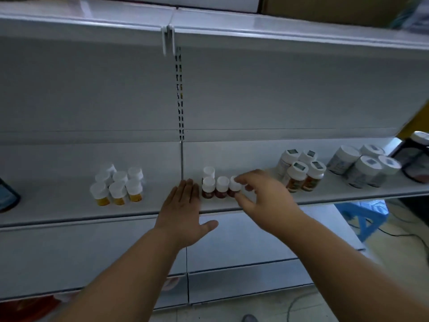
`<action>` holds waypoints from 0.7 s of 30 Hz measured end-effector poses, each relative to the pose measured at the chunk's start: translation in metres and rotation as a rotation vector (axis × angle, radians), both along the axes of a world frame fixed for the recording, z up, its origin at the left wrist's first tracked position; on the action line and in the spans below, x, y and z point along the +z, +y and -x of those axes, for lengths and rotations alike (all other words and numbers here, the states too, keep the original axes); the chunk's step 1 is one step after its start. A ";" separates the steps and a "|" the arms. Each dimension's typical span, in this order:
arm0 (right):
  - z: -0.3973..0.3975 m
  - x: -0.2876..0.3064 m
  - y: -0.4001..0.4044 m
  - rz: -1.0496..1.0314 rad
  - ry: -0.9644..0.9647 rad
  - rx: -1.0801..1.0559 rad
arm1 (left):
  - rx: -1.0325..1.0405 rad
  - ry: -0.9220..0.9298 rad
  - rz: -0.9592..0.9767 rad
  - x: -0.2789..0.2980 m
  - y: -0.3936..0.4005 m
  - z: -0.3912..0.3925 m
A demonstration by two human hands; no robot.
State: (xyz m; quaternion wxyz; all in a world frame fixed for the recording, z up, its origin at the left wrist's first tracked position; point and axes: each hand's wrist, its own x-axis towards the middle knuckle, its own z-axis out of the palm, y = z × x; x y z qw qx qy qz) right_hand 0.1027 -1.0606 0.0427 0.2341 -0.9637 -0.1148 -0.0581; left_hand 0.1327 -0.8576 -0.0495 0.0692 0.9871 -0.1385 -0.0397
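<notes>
Shelving of white metal point(69, 212) spans the middle of the frame, its front edge running just under both hands. At centre the left hand point(183, 210) lies flat and wide open, fingers straight, holding nothing, just beside a short row of dark-red bottles with white caps point(221, 187). The right hand point(262, 196) pinches the rightmost dark-red bottle point(234, 185) at its cap. Bare board stretches left to a cluster of yellow white-capped bottles point(118, 184). To the right, orange-labelled bottles point(301, 173) stand near.
</notes>
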 end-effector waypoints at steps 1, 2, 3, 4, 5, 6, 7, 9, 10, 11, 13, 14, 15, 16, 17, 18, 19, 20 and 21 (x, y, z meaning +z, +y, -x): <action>0.011 -0.001 -0.007 0.014 0.005 -0.009 | 0.016 0.008 0.041 0.005 0.000 0.004; 0.021 -0.001 -0.014 0.028 0.008 -0.008 | 0.030 -0.025 0.090 0.011 -0.001 0.009; 0.030 0.000 -0.022 0.037 0.004 -0.005 | 0.031 -0.104 0.126 0.016 -0.003 0.018; 0.037 0.001 -0.029 0.040 -0.005 -0.005 | 0.024 -0.190 0.141 0.023 -0.005 0.028; 0.042 0.003 -0.037 0.035 -0.015 -0.009 | 0.010 -0.272 0.158 0.028 -0.010 0.038; 0.046 0.004 -0.045 0.026 -0.023 -0.016 | -0.004 -0.339 0.186 0.031 -0.017 0.048; 0.048 0.004 -0.054 0.015 -0.032 -0.021 | -0.013 -0.362 0.219 0.034 -0.025 0.056; 0.049 0.002 -0.072 -0.002 -0.050 -0.030 | -0.040 -0.340 0.250 0.041 -0.047 0.068; 0.047 0.001 -0.083 -0.007 -0.060 -0.034 | -0.065 -0.329 0.253 0.044 -0.060 0.070; 0.046 0.000 -0.094 -0.007 -0.065 -0.040 | -0.091 -0.319 0.253 0.046 -0.073 0.070; 0.041 -0.002 -0.118 -0.001 -0.068 -0.052 | -0.122 -0.289 0.264 0.049 -0.104 0.065; 0.037 -0.003 -0.131 0.001 -0.063 -0.052 | -0.127 -0.272 0.277 0.050 -0.120 0.061; 0.032 -0.004 -0.144 0.002 -0.055 -0.047 | -0.127 -0.252 0.292 0.051 -0.136 0.056; 0.027 -0.003 -0.156 0.000 -0.048 -0.040 | -0.123 -0.230 0.306 0.050 -0.151 0.050; 0.020 -0.003 -0.167 -0.001 -0.046 -0.030 | -0.113 -0.219 0.313 0.049 -0.166 0.043; 0.012 -0.001 -0.178 0.000 -0.053 -0.018 | -0.106 -0.229 0.308 0.047 -0.179 0.037; 0.003 0.000 -0.188 0.005 -0.067 -0.008 | -0.105 -0.249 0.286 0.044 -0.190 0.030; -0.007 0.001 -0.196 0.009 -0.085 0.000 | -0.104 -0.264 0.250 0.040 -0.199 0.024; -0.017 0.002 -0.202 0.010 -0.098 0.009 | -0.090 -0.268 0.214 0.035 -0.206 0.018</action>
